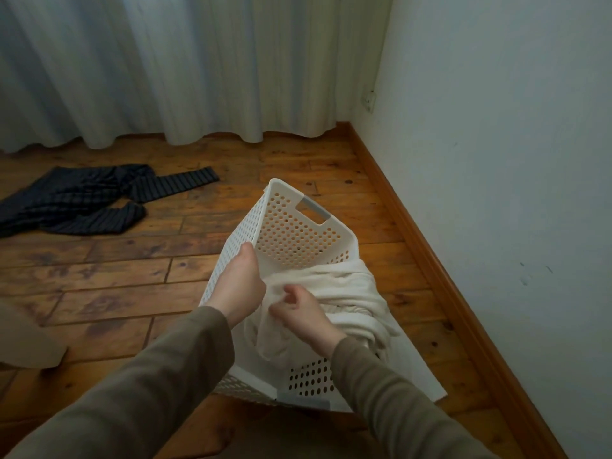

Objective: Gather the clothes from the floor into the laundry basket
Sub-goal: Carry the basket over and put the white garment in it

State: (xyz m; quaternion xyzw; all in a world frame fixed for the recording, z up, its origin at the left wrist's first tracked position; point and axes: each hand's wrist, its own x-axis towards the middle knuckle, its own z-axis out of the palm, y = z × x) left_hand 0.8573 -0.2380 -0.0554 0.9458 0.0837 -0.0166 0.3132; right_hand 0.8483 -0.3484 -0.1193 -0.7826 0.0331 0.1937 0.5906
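A white perforated laundry basket (291, 226) stands on the wooden floor in front of me. A cream-white garment (351, 293) lies bunched inside it and hangs over its right rim. My left hand (238, 283) grips the basket's left rim. My right hand (301, 309) is inside the basket, fingers pinched on the cream cloth. A dark navy striped garment (79, 200) lies spread on the floor to the far left, well apart from both hands.
Pale curtains (185, 67) hang down to the floor at the back. A white wall (496, 160) with a wooden skirting board (430, 243) runs close along the basket's right side. A beige object (26, 342) lies at the left edge.
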